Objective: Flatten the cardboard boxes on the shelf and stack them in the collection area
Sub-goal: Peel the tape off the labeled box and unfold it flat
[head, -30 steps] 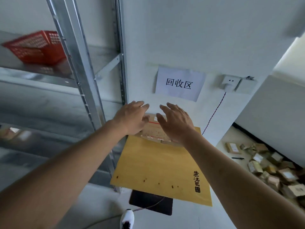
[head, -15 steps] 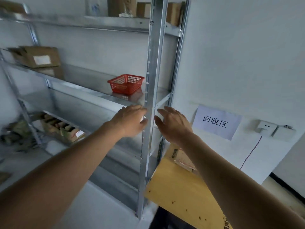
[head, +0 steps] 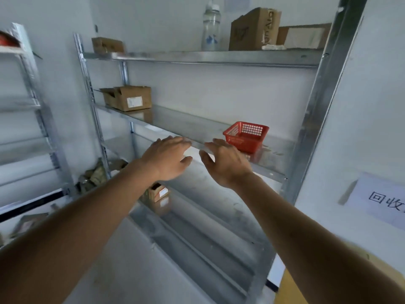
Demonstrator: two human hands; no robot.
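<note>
Two empty hands reach toward the shelf, where several boxes wait unflattened.
Left hand [head: 167, 158] and right hand [head: 225, 161] hover with fingers relaxed and spread, grasping nothing, just in front of the middle shelf [head: 197, 126] edge beside the red basket [head: 246, 136]. An open cardboard box [head: 127, 98] sits at that shelf's far left corner; a taller box [head: 254, 29] stands at the top shelf's right end beside a water bottle [head: 210, 27]. Judging by looks, these boxes are light, stiff along creases yet easily crushed; grip opposite side walls, not loose flaps.
</note>
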